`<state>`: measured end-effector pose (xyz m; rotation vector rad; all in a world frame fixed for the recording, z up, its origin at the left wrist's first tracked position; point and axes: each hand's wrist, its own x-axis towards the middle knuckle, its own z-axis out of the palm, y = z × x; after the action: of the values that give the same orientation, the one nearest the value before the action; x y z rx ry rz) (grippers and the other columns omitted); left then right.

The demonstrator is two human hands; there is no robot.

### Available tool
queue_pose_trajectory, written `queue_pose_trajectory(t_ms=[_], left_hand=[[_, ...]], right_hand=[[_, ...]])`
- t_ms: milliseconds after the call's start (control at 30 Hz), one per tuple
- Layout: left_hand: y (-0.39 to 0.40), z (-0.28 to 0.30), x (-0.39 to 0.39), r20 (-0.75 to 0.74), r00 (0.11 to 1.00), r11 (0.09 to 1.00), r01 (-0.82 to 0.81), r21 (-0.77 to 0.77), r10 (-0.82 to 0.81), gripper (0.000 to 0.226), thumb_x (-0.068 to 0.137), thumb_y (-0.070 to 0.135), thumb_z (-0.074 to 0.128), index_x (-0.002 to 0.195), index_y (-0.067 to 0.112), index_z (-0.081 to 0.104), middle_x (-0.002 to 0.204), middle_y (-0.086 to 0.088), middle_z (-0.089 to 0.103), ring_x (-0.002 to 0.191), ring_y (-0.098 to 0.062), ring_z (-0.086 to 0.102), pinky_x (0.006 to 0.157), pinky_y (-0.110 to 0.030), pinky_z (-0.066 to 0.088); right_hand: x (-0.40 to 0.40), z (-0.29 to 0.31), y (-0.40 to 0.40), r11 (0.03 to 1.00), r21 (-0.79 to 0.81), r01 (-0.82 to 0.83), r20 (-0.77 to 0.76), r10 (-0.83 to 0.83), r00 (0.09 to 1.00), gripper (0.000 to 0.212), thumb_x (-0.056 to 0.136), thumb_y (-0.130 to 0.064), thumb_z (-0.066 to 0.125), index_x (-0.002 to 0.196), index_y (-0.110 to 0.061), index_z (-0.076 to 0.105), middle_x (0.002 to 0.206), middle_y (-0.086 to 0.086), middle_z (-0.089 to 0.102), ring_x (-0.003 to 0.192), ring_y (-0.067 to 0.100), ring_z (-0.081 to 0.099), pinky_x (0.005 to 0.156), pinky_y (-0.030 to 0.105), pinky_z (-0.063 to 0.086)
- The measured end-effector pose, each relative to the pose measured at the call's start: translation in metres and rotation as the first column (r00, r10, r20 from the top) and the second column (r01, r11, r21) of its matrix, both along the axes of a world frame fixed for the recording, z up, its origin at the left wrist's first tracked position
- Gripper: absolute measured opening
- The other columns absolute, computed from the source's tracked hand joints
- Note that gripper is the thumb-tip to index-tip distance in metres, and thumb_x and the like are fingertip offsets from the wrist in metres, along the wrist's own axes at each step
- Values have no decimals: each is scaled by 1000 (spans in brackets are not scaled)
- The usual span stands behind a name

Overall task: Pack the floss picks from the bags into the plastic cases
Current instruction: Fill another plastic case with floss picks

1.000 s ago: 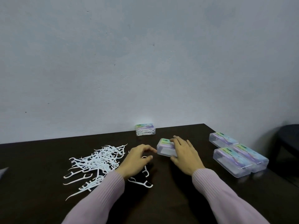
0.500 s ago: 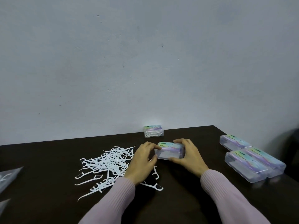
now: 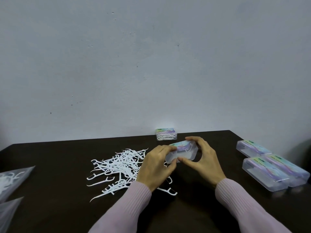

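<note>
Head view: at center frame, the left hand [image 3: 155,167] and right hand [image 3: 204,159] both grip a clear plastic case [image 3: 182,151], fingers curled round its ends, tilted above the dark table [image 3: 50,190]. Loose floss picks [image 3: 117,167] lie left of center; 3 cases [image 3: 272,167] sit at right, 1 filled case [image 3: 166,134] by the wall, bags [image 3: 11,179] at lower left.

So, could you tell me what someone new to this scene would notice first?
Most striking is the clear plastic case held just above the dark table at centre, gripped by the left hand and the right hand. Just left of the hands sprawls a loose pile of white floss picks. Three more cases sit grouped at the right edge, and another case stands by the wall.
</note>
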<state>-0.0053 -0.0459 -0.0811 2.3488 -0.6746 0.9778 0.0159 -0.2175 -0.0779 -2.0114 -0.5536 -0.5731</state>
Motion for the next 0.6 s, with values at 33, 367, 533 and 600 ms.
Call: queue_pose_trajectory(t_ms=[33,367,533,600], left_hand=[[0,0,-1,4,1000,1000,-1,12,1,35,77,18,73,111,13,66,105,-1,69,93,-10,65,84,-12,45],[0,2,-4,137,990,990,-61,128,43,29,79,23,50,97,10,69,89,-2,73,72,-11,68,68,-19,51],[-2,5,-4,192,979,985,-94,142,65,28,78,21,50,92,8,71,85,-2,74,68,-12,68,66,-20,49],[-2,5,-3,208,975,982,-111,151,78,28,78,20,50,92,8,71,85,-3,74,68,-13,68,64,-21,51]], right_hand=[[0,0,0,1000,-6,-2,12,3,1000,60,66,-30,82,113,-36,45,110,-21,49,108,2,50,94,24,45],[0,-1,1,998,51,-27,-15,27,1000,65,63,-25,83,107,-31,35,108,-15,49,101,-4,52,77,3,45],[-3,2,2,996,89,-30,-2,30,1000,56,64,-21,83,94,-34,37,103,-20,50,97,-6,54,74,2,46],[-4,3,3,996,81,-31,7,31,1000,53,65,-20,82,92,-35,38,102,-21,49,96,-10,53,73,1,45]])
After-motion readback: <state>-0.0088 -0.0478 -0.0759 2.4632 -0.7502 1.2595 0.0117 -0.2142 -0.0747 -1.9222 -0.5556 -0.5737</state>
